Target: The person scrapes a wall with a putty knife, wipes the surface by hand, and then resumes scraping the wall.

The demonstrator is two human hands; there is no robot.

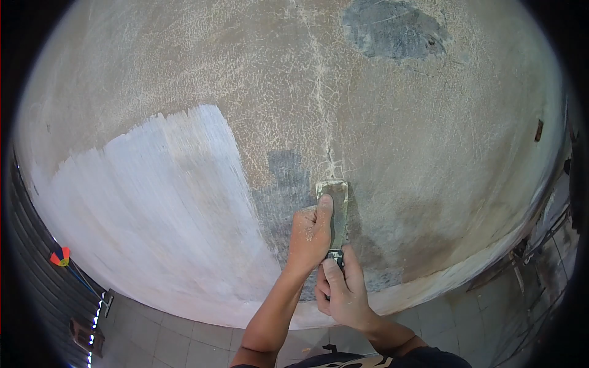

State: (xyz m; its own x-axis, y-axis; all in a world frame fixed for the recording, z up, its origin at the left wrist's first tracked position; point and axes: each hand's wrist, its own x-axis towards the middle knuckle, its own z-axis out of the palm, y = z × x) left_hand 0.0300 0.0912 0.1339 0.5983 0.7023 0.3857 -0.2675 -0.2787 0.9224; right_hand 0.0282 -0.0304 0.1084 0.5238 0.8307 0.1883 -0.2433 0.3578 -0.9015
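A scraper (340, 211) with a worn, whitish-edged blade lies against the brown cracked wall (405, 129), its top edge at the lower end of a pale vertical crack. My left hand (311, 236) is closed on the blade, thumb pressed along its face, with pale dust on the skin. Below it, my right hand (345, 288) wraps round the dark handle, thumb on top. A grey patch (285, 190) lies left of the blade, and a broad white-coated area (165, 202) covers the wall's lower left.
Another grey patch (396, 29) is high on the wall. Grey floor tiles (202, 343) run along its foot. At the left are corrugated sheeting (30, 276), a colourful fan-shaped object (60, 256) and a brown chair-like object (88, 337). Clutter stands at the right edge.
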